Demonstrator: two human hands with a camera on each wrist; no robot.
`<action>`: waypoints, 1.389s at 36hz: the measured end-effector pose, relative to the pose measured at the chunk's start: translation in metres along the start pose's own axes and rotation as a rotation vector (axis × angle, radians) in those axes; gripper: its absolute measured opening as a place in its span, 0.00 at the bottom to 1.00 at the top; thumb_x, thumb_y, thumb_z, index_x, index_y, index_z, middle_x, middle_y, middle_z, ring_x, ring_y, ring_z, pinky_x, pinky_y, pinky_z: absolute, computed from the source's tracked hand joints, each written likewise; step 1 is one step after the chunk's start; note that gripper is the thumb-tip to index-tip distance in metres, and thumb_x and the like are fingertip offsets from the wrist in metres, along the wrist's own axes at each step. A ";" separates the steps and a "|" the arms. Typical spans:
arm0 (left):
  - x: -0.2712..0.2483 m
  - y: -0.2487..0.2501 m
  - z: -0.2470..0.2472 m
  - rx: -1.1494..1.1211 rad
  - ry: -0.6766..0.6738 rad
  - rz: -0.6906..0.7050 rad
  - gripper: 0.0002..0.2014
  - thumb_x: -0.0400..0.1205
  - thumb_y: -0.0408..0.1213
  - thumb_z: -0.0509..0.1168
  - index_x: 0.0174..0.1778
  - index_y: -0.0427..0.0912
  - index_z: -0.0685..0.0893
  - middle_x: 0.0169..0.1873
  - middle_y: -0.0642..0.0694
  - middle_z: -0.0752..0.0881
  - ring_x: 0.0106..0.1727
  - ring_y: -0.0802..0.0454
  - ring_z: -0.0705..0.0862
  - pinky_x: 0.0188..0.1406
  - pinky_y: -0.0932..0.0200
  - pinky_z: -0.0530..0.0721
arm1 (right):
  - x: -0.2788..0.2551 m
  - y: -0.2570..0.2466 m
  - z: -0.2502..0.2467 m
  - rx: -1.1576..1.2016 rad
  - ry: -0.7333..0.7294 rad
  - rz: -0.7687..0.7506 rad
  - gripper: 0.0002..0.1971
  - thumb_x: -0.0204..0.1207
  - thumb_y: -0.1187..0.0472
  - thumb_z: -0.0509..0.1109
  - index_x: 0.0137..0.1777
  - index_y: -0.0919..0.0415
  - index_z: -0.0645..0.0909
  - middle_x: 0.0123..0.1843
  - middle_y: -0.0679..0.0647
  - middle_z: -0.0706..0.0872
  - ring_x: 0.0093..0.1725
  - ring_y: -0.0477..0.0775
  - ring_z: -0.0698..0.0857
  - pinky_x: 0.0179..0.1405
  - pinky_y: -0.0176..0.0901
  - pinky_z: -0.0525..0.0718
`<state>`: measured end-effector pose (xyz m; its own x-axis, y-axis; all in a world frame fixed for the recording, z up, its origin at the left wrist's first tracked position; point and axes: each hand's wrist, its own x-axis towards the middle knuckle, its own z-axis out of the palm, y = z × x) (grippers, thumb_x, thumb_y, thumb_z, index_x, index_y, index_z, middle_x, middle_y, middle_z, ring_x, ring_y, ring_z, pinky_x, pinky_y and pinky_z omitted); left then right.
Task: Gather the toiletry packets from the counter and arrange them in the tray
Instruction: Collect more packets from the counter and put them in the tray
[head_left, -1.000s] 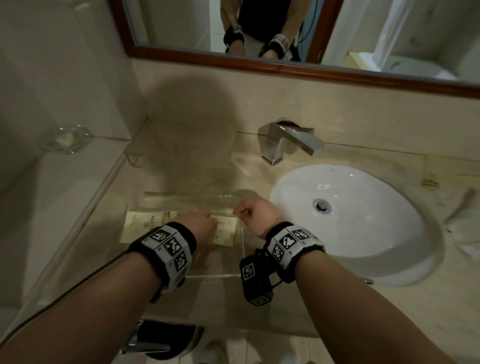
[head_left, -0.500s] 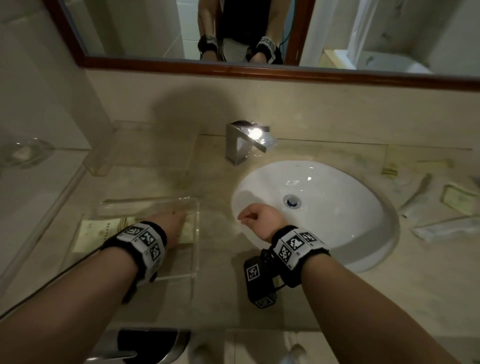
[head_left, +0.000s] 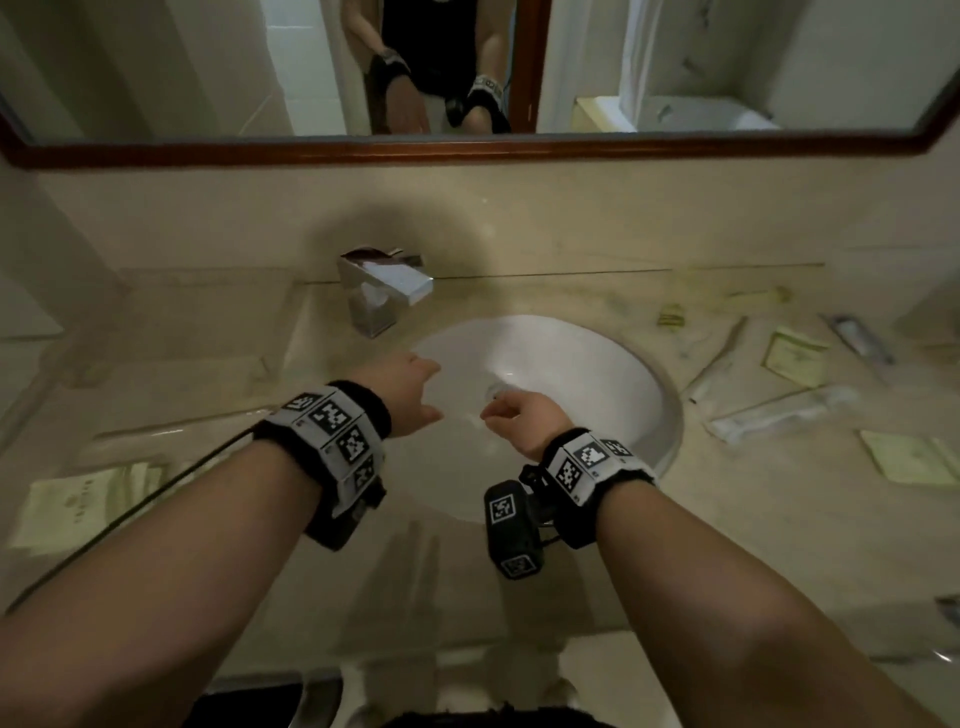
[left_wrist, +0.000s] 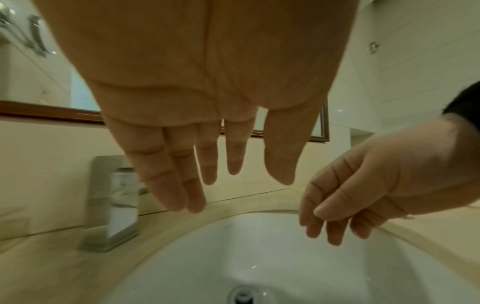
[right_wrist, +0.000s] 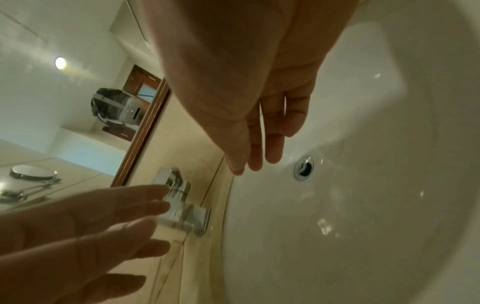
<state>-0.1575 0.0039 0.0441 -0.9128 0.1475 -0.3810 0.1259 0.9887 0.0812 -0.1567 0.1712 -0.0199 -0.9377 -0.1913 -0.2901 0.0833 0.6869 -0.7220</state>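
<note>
We have both hands over the white oval sink basin (head_left: 597, 374), holding nothing. Left hand (head_left: 402, 387) hangs at the basin's left rim, its fingers (left_wrist: 166, 181) straight and spread loosely. Right hand (head_left: 522, 418) sits over the middle of the basin near the chrome drain (right_wrist: 303, 167), its fingers (right_wrist: 272, 144) relaxed, slightly bent, gripping nothing. The two hands are near each other, not touching. Clear plastic tray (head_left: 171, 431) sits on the beige marble desk (head_left: 727, 545) at far left of the scene, with a pale green printed toiletry packet (head_left: 78, 506) in it; edges are blurred, so we can't tell how many lie there. Remaining packets are on the desk right of the basin: two long white wrapped packets (head_left: 779, 413), a pale green square packet (head_left: 795, 356) beyond them, another pale green flat packet (head_left: 909, 457) nearer. Square chrome faucet (head_left: 384, 291) stands at the far-left edge of the basin.
</note>
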 end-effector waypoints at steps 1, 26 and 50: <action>0.004 0.014 -0.001 0.000 0.000 0.018 0.33 0.82 0.51 0.61 0.81 0.48 0.58 0.80 0.45 0.61 0.78 0.46 0.67 0.76 0.51 0.69 | -0.002 0.006 -0.009 0.006 0.015 0.002 0.12 0.79 0.63 0.66 0.60 0.65 0.84 0.61 0.60 0.87 0.63 0.58 0.83 0.57 0.36 0.75; 0.076 0.313 0.015 -0.144 -0.093 0.318 0.28 0.82 0.51 0.60 0.78 0.48 0.65 0.77 0.47 0.69 0.72 0.47 0.75 0.71 0.53 0.73 | -0.085 0.289 -0.242 -0.208 0.443 0.763 0.32 0.76 0.45 0.62 0.77 0.56 0.62 0.78 0.62 0.66 0.78 0.65 0.65 0.77 0.56 0.63; 0.082 0.310 0.024 -0.588 -0.027 0.206 0.27 0.83 0.49 0.60 0.77 0.46 0.67 0.71 0.46 0.77 0.68 0.47 0.79 0.65 0.53 0.77 | -0.089 0.225 -0.270 0.628 0.417 0.312 0.04 0.80 0.65 0.65 0.48 0.59 0.81 0.38 0.55 0.84 0.34 0.51 0.80 0.32 0.39 0.75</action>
<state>-0.1841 0.3232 0.0159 -0.8814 0.3419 -0.3258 0.0563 0.7610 0.6463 -0.1459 0.5318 0.0130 -0.8781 0.3058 -0.3680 0.4192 0.1208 -0.8998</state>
